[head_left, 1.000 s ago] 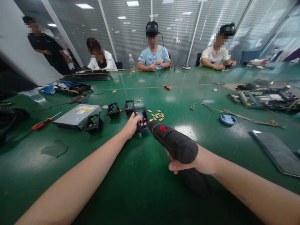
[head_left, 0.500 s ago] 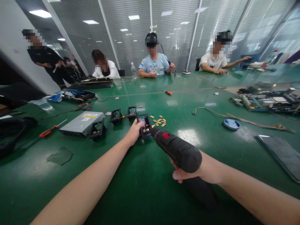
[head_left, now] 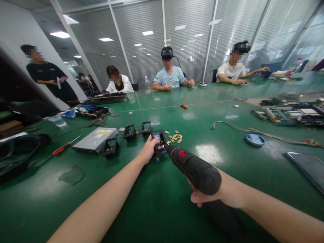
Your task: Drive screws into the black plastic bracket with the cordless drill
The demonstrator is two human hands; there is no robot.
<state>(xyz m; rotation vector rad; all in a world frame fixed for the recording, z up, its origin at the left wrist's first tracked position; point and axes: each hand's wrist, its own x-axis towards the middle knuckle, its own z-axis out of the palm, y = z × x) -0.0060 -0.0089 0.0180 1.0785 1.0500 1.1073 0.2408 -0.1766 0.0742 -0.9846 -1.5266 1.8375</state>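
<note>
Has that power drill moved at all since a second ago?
No, not noticeably: the power drill keeps its place beside the brass pieces; both slid down and right in the picture together as the view shifted.

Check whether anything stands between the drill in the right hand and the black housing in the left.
Nothing visible does: the drill in the right hand points at the black housing held by the left hand. Brass pieces lie beside the housing, not between. Whether drill and housing touch is unclear.
</note>
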